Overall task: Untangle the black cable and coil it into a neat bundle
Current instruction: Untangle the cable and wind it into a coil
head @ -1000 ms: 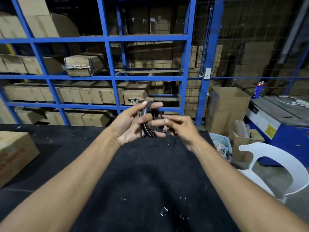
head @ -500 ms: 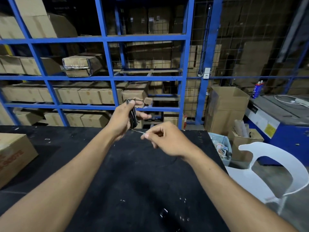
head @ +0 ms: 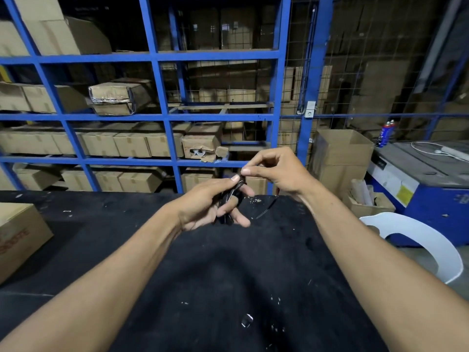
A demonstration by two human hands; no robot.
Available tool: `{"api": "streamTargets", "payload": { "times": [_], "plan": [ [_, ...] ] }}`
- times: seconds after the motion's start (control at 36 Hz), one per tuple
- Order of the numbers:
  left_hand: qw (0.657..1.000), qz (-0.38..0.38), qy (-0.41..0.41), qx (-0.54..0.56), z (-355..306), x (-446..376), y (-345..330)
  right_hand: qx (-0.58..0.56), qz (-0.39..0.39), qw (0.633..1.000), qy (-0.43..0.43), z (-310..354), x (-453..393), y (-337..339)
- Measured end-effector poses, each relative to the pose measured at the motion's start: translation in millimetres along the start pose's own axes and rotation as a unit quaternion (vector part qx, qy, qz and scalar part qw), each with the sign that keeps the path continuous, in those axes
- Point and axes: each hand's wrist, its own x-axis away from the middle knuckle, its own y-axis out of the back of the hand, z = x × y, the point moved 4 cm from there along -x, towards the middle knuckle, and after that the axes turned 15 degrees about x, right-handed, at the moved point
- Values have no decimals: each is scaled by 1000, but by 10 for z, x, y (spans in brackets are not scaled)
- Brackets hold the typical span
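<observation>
A small bundle of black cable (head: pixel 228 201) is held above the far edge of the black table (head: pixel 203 275). My left hand (head: pixel 208 204) grips the bundle, fingers curled round its loops. My right hand (head: pixel 276 171) sits just above and to the right, pinching the cable's top end between thumb and forefinger. A thin loose strand (head: pixel 266 212) hangs from under my right hand and curves down over the table. Most of the bundle is hidden by my left fingers.
A cardboard box (head: pixel 17 240) sits at the table's left edge. Blue metal racking (head: pixel 162 115) with cartons stands behind the table. A white plastic chair (head: pixel 426 245) and open boxes (head: pixel 340 156) are to the right, beside a blue machine (head: pixel 426 181).
My left hand has lowered with the bundle toward the table edge. My right hand has moved up and right, from pulling a strand to pinching the bundle's top.
</observation>
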Motion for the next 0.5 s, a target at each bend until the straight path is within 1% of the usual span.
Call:
{"api": "streamTargets", "payload": {
  "times": [0.06,0.11,0.17,0.25,0.36,0.5],
  "plan": [
    [996,38,3,77,-4,-4,-61,-87,2,996,-37,-101,43,-34],
    [985,71,4,160,-21,-8,-118,-171,1,982,-86,-191,107,-105],
    [972,84,-13,221,-64,-18,-163,-215,-14,968,-131,-281,173,-191],
    [958,52,-57,275,-139,-50,-174,-184,-30,963,-194,-463,274,-337],
    [952,-17,-98,288,-147,-121,-109,-161,-9,955,-247,-544,410,-561],
    [943,-93,-146,283,-40,-198,25,-67,22,964,-257,-500,528,-762]
  ]
}}
